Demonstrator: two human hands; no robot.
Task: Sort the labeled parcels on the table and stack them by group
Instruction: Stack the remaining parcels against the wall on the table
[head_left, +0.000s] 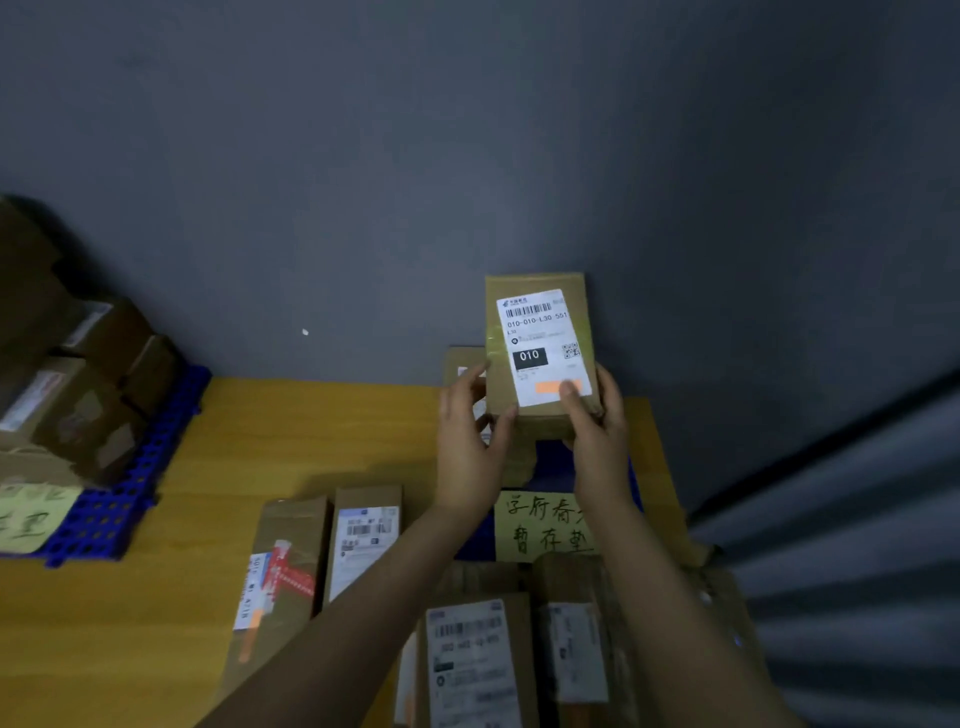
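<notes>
A small brown cardboard parcel (540, 343) with a white label reading 010 is held up in the air at the back right of the table. My left hand (470, 447) grips its lower left edge. My right hand (597, 421) grips its lower right corner, thumb on the label's orange strip. Behind and below it other parcels (465, 369) sit on a blue mat (550, 457) with a yellow handwritten note (540, 525). Two long parcels (322, 551) lie flat mid-table. More labeled parcels (478, 660) lie at the near edge under my arms.
A second blue mat (150, 467) at the left carries a pile of brown boxes (78, 384) and a green handwritten note (31, 514). The yellow table (291, 431) meets a dark grey wall. A dark ribbed shutter (857, 545) stands on the right.
</notes>
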